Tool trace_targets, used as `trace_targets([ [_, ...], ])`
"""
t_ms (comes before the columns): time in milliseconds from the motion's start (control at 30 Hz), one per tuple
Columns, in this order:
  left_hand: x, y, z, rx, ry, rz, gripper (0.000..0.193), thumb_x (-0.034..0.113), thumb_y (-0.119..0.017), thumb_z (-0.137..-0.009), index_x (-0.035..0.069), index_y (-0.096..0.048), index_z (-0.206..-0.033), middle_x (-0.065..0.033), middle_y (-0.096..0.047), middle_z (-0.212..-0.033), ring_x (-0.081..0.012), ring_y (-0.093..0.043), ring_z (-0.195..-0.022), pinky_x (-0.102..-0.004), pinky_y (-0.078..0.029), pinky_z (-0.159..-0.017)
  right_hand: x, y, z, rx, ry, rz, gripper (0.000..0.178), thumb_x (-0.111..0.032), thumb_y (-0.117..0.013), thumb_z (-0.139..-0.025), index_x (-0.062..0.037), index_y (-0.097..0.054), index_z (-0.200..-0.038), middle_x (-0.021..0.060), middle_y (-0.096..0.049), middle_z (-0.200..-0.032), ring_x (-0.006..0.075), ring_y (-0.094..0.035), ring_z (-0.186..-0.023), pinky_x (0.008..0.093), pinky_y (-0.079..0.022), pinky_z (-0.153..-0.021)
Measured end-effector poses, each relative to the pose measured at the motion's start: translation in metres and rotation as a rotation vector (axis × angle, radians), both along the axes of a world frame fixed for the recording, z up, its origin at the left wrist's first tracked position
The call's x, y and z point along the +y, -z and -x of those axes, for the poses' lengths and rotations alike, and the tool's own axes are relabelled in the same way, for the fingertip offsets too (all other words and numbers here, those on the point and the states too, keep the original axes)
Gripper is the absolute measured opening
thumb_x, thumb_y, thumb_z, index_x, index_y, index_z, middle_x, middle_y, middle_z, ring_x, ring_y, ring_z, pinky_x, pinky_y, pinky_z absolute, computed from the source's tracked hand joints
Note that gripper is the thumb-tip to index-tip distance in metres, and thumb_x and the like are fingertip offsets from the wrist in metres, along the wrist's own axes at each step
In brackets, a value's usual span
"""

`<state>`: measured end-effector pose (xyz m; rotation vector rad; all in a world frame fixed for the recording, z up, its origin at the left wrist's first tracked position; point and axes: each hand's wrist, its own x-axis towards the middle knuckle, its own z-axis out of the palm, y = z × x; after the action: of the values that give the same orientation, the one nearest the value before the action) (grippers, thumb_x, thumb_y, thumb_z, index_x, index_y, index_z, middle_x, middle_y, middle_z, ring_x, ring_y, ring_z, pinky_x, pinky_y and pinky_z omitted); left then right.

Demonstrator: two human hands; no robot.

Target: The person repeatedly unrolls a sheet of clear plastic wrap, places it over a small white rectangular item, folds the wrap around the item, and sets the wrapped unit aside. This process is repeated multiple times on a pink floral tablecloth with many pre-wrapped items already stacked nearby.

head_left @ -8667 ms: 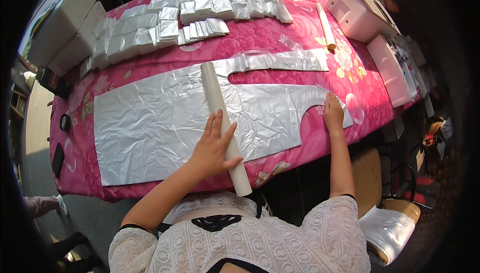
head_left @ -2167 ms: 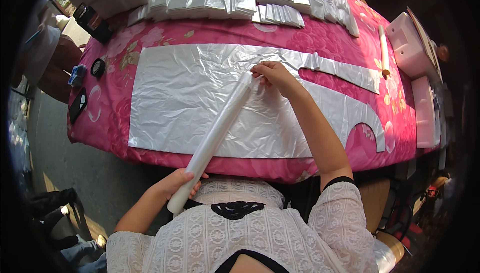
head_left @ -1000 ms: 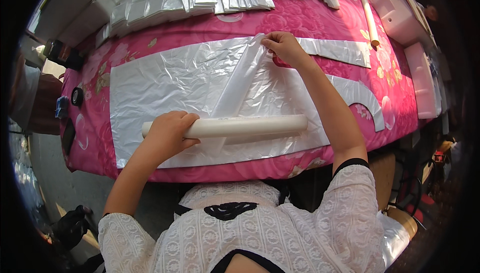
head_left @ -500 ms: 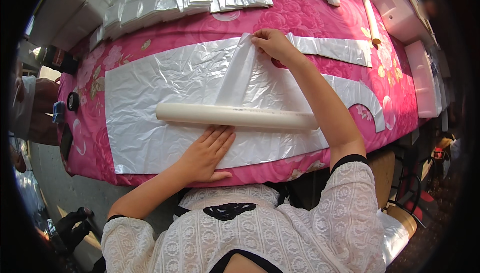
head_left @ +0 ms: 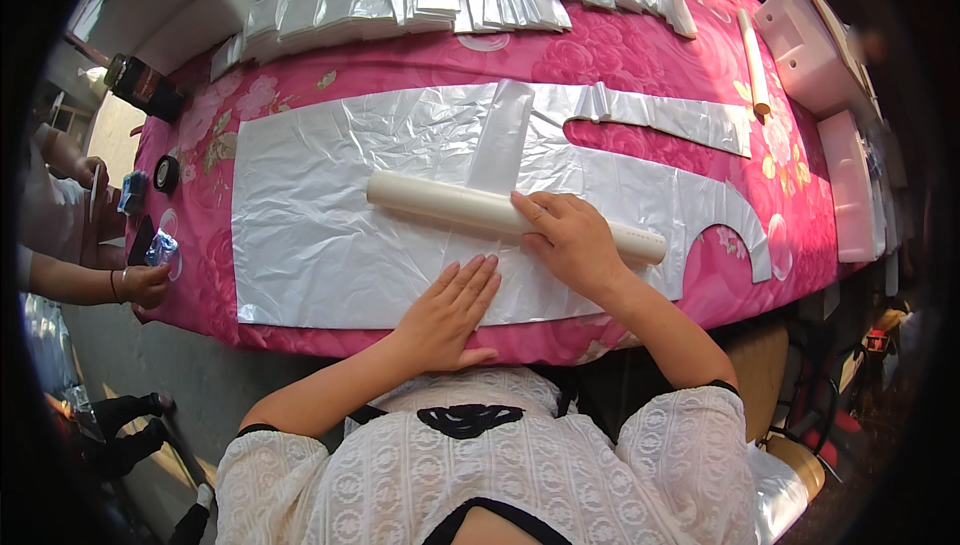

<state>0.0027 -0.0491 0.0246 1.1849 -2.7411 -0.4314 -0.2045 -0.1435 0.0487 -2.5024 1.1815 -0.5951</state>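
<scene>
A white plastic vest-type bag (head_left: 330,235) lies spread across the table, wrinkled, with its two handle loops toward the right. On it rests a long white tube (head_left: 430,197), slightly tilted. A folded strip of white plastic (head_left: 502,130) lies across the bag from its far edge to the tube. My right hand (head_left: 578,245) is closed over the tube right of its middle, thumb on the near side. My left hand (head_left: 450,310) lies flat on the bag's near part, fingers stretched out, just short of the tube.
Stacks of folded white plastic packets (head_left: 350,5) line the table's far side. A thin cream roll (head_left: 753,63) and white foam boxes (head_left: 850,185) are at the right. Black tape (head_left: 166,173) and a dark bottle (head_left: 145,87) sit left, near a co-worker's hand (head_left: 148,285) at shiny blue-silver material (head_left: 162,247).
My right hand has let go of the plastic at the bag's far edge and come down onto the tube. The tube has shifted right. A co-worker's hands have appeared at the left.
</scene>
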Motion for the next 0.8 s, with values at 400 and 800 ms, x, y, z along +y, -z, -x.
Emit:
trace_targets([
  [400,-0.005,0.002,-0.021,0.104,0.047,-0.055,0.085,0.053,-0.054,-0.077,-0.006,-0.031,-0.133,-0.0226,-0.026,-0.142,-0.0359,-0.02,-0.134,-0.0474,-0.015,-0.109,-0.018,-0.019,0.037,-0.088,0.028,-0.039,0.044,-0.009,-0.065,-0.074,-0.0081,-0.056,-0.117,0.0095,-0.059,-0.108,0.0297,-0.055,-0.094,0.0378,-0.044,-0.083],
  [800,0.038,0.016,0.016,-0.022,-0.116,0.043,0.086,0.055,-0.052,-0.077,-0.007,-0.031,-0.133,-0.0233,-0.025,-0.142,-0.0348,-0.02,-0.135,-0.0479,-0.013,-0.108,-0.055,0.012,-0.026,-0.04,-0.091,0.147,0.046,-0.007,-0.063,-0.072,-0.0127,-0.057,-0.117,0.006,-0.059,-0.111,0.0247,-0.053,-0.1,0.037,-0.039,-0.091],
])
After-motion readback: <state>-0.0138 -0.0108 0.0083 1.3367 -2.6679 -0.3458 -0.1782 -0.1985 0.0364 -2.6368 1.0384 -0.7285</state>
